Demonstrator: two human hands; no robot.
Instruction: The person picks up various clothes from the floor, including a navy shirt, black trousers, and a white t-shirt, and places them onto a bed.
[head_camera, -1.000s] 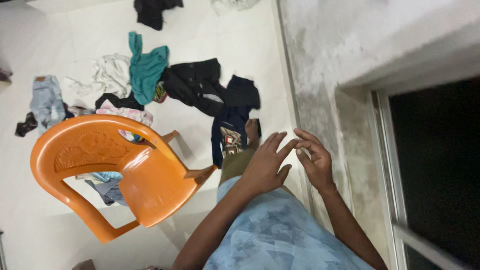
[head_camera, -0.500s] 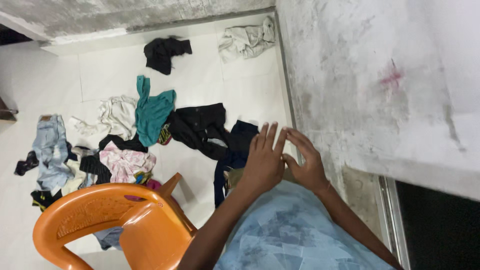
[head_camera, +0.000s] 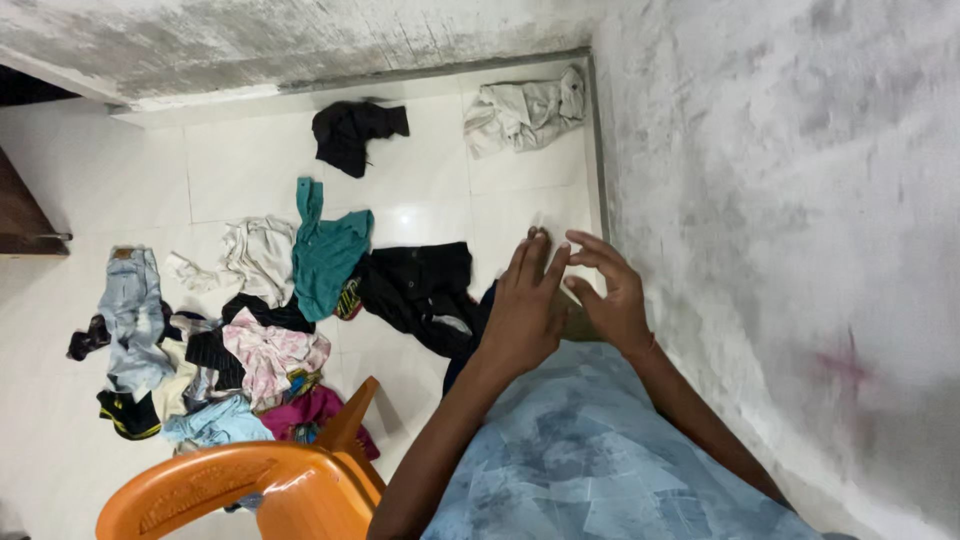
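Since half a second ago the view has shifted: the orange plastic chair now sits lower at the bottom edge, and more of the white tiled floor shows beyond it. The left hand is raised flat, fingers straight and held close together, long axis pointing up the frame toward the far wall. The right hand is just beside it, fingers loosely curled and spread, tips angled toward the left hand's fingertips; neither grips anything. Both hover above the black garment, which lies beyond the chair, its long axis running roughly left to right. Left of it lies a teal shirt, lengthwise away from the chair. Farther off rest a black cloth and a beige garment in the corner.
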